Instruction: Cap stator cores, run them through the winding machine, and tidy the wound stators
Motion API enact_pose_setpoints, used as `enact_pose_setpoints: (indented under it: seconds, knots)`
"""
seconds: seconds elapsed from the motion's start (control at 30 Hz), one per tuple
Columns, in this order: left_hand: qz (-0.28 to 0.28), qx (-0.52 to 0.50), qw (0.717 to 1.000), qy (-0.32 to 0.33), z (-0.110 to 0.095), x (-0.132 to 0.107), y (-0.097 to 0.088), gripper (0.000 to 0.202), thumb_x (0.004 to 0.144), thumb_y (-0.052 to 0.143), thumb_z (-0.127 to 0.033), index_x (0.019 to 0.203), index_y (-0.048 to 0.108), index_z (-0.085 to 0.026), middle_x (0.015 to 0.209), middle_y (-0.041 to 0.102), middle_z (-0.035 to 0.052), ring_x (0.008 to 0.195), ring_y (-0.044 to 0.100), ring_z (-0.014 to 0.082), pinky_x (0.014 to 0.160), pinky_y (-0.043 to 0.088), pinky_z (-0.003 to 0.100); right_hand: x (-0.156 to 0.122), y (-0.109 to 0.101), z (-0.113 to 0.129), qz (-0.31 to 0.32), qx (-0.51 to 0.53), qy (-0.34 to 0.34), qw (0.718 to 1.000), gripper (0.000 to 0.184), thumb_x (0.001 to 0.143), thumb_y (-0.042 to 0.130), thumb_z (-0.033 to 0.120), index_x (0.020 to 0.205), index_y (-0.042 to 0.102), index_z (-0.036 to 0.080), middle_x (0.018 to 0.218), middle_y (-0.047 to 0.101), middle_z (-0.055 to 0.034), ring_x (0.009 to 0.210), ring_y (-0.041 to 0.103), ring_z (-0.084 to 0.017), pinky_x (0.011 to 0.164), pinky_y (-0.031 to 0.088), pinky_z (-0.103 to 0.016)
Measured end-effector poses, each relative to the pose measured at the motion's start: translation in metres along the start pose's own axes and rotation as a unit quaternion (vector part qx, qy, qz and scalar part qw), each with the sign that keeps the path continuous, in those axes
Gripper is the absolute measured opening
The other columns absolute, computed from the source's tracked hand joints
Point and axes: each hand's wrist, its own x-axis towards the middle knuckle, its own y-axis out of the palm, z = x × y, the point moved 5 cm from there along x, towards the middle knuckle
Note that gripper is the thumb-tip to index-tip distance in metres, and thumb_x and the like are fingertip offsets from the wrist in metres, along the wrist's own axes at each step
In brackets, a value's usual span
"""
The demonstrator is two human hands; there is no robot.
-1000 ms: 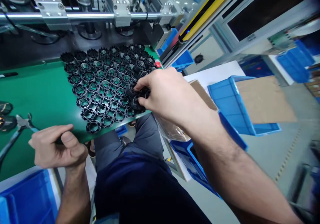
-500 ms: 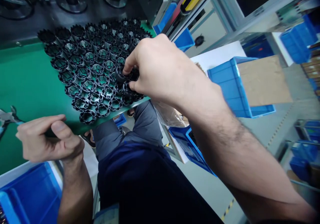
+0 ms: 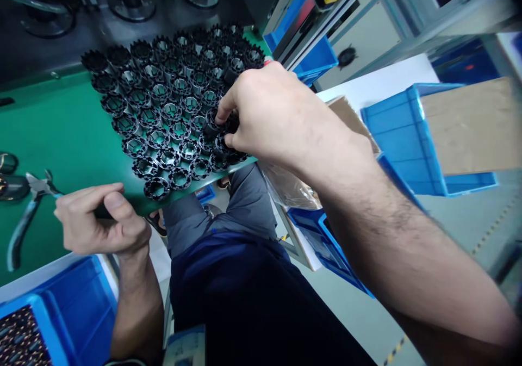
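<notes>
Rows of black toothed rings [image 3: 170, 110], each with a silvery lining, stand close together on a green work surface [image 3: 61, 132]. Over the right part of these rows is my right hand [image 3: 277, 116]. Its thumb and index finger pinch one black toothed ring [image 3: 211, 123], which sits among the others; the remaining fingers are hidden behind the hand. My left hand [image 3: 104, 219] hovers by the near edge of the surface, left of the rings, loosely curled with nothing visible in it. Just beyond its knuckles lie cutting pliers [image 3: 36, 192].
Dark machine fixtures [image 3: 130, 1] line the back. Two metal cylinders [image 3: 14, 186] lie at far left. A blue bin [image 3: 36, 333] of small parts is lower left. At right are an open carton [image 3: 346, 116] and a blue crate [image 3: 402, 132] with cardboard.
The view has swung left, so the rings and both hands appear farther right and more of the pliers shows. My right hand keeps its pinch at the same ring.
</notes>
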Motion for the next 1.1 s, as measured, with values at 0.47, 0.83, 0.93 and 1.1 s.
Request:
enact_pose_setpoints:
  seconds: [0.47,0.83,0.93,1.1]
  knots:
    - [0.034,0.012,0.999,0.01,-0.008,0.005,0.0,0.043,0.112,0.064,-0.052,0.086,0.078,-0.02,0.079,0.078,0.0088,0.078,0.072,0.0254,0.084,0.05,0.042,0.001,0.0,0.017,0.047,-0.09,0.078,0.992,0.042,0.085,0.081,0.001,0.119,0.092,0.021,0.114,0.089,-0.0129,0.112,0.086,-0.043,0.092,0.073,-0.052]
    - [0.052,0.044,0.998,-0.014,-0.006,0.024,-0.009,0.039,0.105,0.068,-0.052,0.085,0.078,-0.02,0.082,0.08,0.0084,0.081,0.075,0.0264,0.085,0.056,0.043,-0.098,-0.056,-0.068,-0.093,0.077,0.022,0.992,0.026,0.1,0.081,0.031,0.125,0.089,0.031,0.108,0.09,-0.0043,0.09,0.087,-0.03,0.092,0.069,-0.048]
    - [0.075,0.006,0.997,0.022,-0.036,0.04,-0.002,0.03,0.103,0.075,-0.047,0.087,0.077,-0.022,0.084,0.081,0.0051,0.083,0.077,0.0262,0.088,0.058,0.044,-0.138,-0.039,-0.119,-0.099,0.116,0.074,0.986,0.026,0.1,0.078,0.036,0.123,0.088,0.029,0.111,0.091,-0.0053,0.083,0.087,-0.029,0.079,0.068,-0.044]
    - [0.349,-0.024,0.93,0.112,-0.098,0.056,0.057,0.015,0.112,0.075,-0.032,0.123,0.084,-0.029,0.123,0.087,0.0064,0.117,0.079,0.0299,0.103,0.056,0.048,-0.15,-0.001,-0.142,-0.089,0.15,0.088,0.981,0.022,0.106,0.071,0.033,0.116,0.089,0.024,0.115,0.09,-0.0083,0.073,0.084,-0.024,0.072,0.067,-0.039]
